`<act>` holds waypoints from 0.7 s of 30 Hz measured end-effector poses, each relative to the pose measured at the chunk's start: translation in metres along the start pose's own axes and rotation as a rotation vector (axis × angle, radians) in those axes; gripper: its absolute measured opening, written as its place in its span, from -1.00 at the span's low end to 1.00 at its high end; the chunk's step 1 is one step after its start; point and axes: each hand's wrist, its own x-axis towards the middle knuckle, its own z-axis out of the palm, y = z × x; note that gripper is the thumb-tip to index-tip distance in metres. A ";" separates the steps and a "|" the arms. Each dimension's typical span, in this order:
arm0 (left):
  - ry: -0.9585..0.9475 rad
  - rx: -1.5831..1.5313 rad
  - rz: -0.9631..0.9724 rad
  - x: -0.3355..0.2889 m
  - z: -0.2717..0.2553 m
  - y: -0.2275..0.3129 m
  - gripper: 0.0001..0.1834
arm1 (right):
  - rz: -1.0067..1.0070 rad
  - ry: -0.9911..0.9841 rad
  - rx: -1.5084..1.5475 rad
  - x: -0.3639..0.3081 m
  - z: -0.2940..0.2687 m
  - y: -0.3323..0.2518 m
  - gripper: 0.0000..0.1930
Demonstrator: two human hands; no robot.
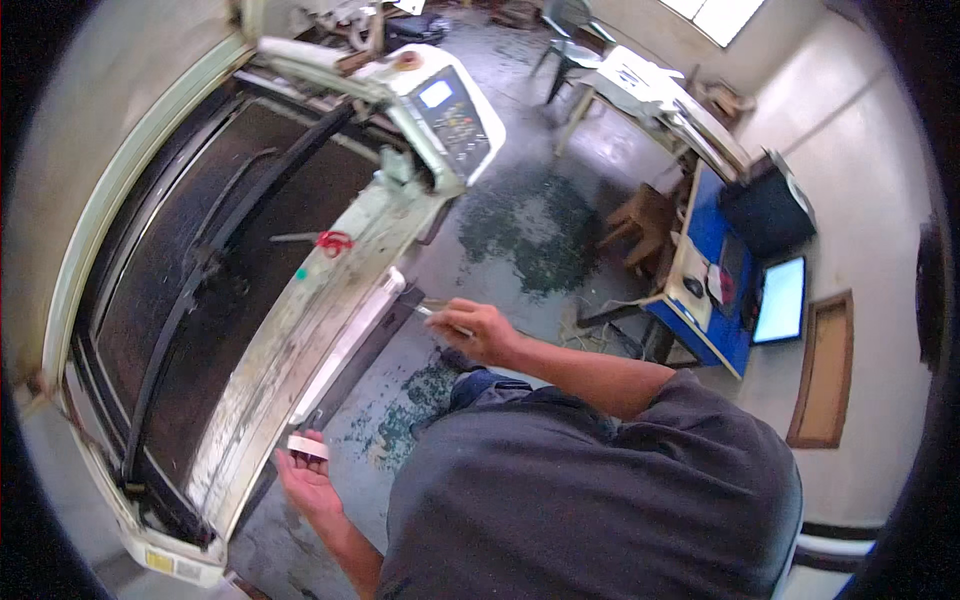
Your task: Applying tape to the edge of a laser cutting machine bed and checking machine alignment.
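Observation:
My left hand [312, 488] is closed around a roll of white tape [308, 448], close to the front edge of a large cutting machine [300, 330]. Closed fingers of my right hand [482, 332] hold a thin, pale, stick-like tool [432, 306]; its exact kind is too small to make out. That hand is over the floor, just right of the machine's front. On the machine's worn front ledge lie red-handled scissors [335, 243], their blades pointing left. A small green round thing [301, 273] sits near them.
The machine's dark bed [170, 290] is crossed by a black beam [270, 185]. A control panel [455, 118] with a small screen stands at its far right corner. On the right are a blue desk [705, 225], a lit monitor [780, 300] and a brown stool [640, 225].

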 end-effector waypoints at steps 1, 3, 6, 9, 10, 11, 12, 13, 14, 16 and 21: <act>-0.033 0.022 -0.032 -0.001 0.005 -0.011 -0.25 | 0.082 0.043 -0.069 -0.019 -0.012 0.028 -0.79; -0.052 0.057 -0.097 -0.002 0.018 -0.033 -0.25 | 0.281 0.120 -0.203 -0.057 -0.038 0.087 -0.81; -0.134 0.150 -0.111 -0.008 0.042 -0.061 -0.32 | 0.527 0.276 -0.261 -0.115 -0.080 0.157 -0.80; -0.156 0.236 -0.108 -0.010 0.075 -0.084 -0.39 | 0.685 0.431 -0.313 -0.144 -0.123 0.200 -0.76; -0.153 0.244 -0.095 -0.011 0.086 -0.092 -0.42 | 0.622 0.481 -0.260 -0.143 -0.136 0.205 -0.76; -0.137 0.245 -0.083 -0.014 0.100 -0.100 -0.45 | 0.543 0.527 -0.173 -0.136 -0.146 0.209 -0.76; -0.125 0.233 -0.069 -0.016 0.116 -0.108 -0.47 | 0.539 0.531 -0.110 -0.119 -0.151 0.211 -0.78; -0.114 0.212 -0.060 -0.017 0.134 -0.115 -0.50 | 0.507 0.542 -0.031 -0.100 -0.157 0.211 -0.79; -0.093 0.198 -0.025 -0.019 0.154 -0.122 -0.52 | 0.567 0.541 0.063 -0.076 -0.166 0.210 -0.80; -0.084 0.113 0.019 -0.026 0.194 -0.134 -0.56 | 0.277 0.488 0.030 -0.025 -0.179 0.199 -0.81; -0.193 -0.268 0.056 -0.056 0.274 -0.133 -0.45 | 0.066 0.381 0.012 0.143 -0.193 0.164 -0.73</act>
